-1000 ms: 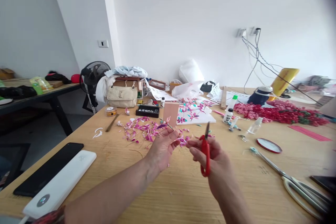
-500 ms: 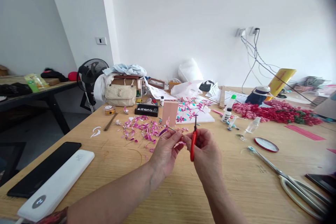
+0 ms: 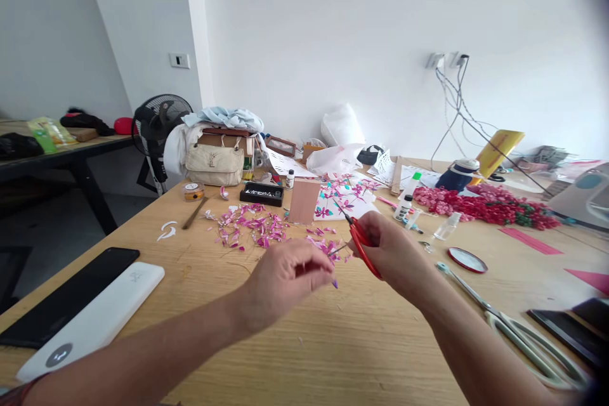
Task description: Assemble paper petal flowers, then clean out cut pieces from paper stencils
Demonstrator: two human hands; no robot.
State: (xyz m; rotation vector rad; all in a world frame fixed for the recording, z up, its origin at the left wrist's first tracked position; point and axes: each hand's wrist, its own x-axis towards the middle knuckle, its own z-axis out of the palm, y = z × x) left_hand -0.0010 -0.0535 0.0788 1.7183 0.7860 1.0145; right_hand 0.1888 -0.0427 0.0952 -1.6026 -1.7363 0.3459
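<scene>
My right hand [image 3: 392, 257] is closed around red-handled snips [image 3: 364, 247], their dark blades pointing up and left. A thin wire-like stem [image 3: 339, 250] sticks out leftward from the same hand's fingertips. My left hand [image 3: 285, 279] is curled, thumb and fingers drawn together. At its fingertips shows a small purple petal [image 3: 335, 283]; the inside of the grip is hidden. Just beyond both hands lie loose pink petals [image 3: 261, 227] in a scattered heap. Behind them a pinkish block [image 3: 304, 202] stands upright beside a white sheet [image 3: 354, 209] carrying pink and teal flowers.
Left lie a white power bank [image 3: 109, 311] and a black phone [image 3: 71, 292]. Large scissors [image 3: 504, 320], a round red-rimmed lid [image 3: 467, 260] and small bottles [image 3: 404, 208] sit on the right. Farther back are a red-pink flower bundle [image 3: 490, 206] and a beige bag [image 3: 214, 163].
My hands have moved apart, the left toward me and the right slightly right. The snips have tilted leftward. The purple petal is now lower, at my left fingertips. The view has shifted slightly.
</scene>
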